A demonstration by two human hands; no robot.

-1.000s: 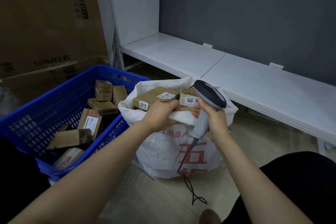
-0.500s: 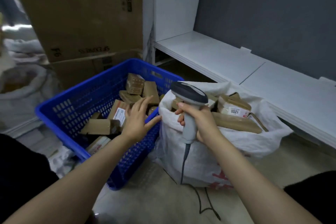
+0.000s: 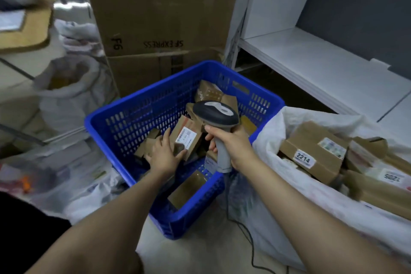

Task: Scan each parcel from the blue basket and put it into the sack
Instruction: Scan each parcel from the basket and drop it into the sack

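The blue basket [image 3: 115, 122] stands at the centre with several brown cardboard parcels inside. My left hand [image 3: 164, 153] reaches down into it and closes around a parcel with a white label [image 3: 189, 138], fingers wrapped on its lower edge. My right hand [image 3: 231, 147] holds a grey barcode scanner [image 3: 215, 113] upright over the basket's right side, its cable hanging to the floor. To the right, the white sack [image 3: 278, 184] stands open, filled with parcels; one box [image 3: 315, 155] carries the number 2214.
Large brown cartons [image 3: 160, 18] stand behind the basket. A white shelf [image 3: 322, 66] runs along the right wall. Another white sack [image 3: 64, 95] stands at the left, with plastic-wrapped items [image 3: 55, 176] on the floor in front of it.
My left hand left the sack's rim, crossed to the basket and dropped onto the labelled parcel. My right hand moved the scanner over the basket. My view swung left.
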